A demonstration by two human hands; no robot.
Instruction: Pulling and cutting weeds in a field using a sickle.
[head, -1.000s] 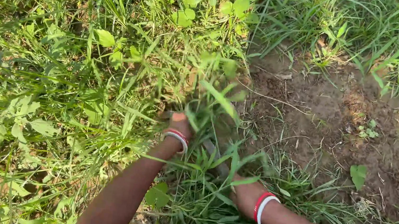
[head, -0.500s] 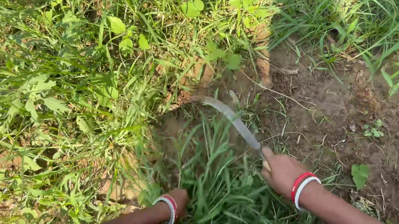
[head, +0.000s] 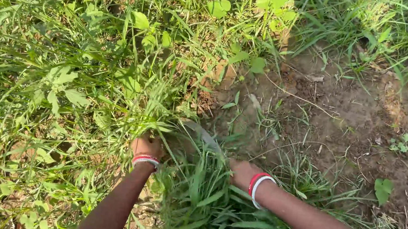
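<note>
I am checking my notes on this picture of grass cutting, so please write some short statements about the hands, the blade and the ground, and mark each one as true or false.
1. The right hand holds a curved sickle blade. True.
2. The left hand rests on bare soil. False: it is in the tall grass, closed on stems as far as can be seen.
3. Both wrists wear red and white bangles. True.
4. The bare soil patch lies to the left of the hands. False: it lies on the right, past the right hand.
5. The blade is raised high above the grass. False: it is low, partly hidden among the blades of grass between the hands.
</note>
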